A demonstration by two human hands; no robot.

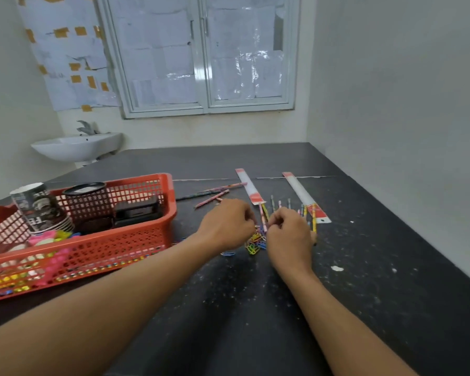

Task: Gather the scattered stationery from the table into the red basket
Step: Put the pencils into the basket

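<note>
Left hand (225, 223) and right hand (291, 232) (fingers curled) pinch paper clips (254, 245) near the red basket (136, 240).

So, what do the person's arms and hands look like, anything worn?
No sleeves show: the left forearm and right forearm are bare. The left hand and right hand have no gloves, and no watch or bracelet shows at the wrists.

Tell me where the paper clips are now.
Head view: the paper clips lie on the table between the left hand and right hand, right of the basket.
</note>
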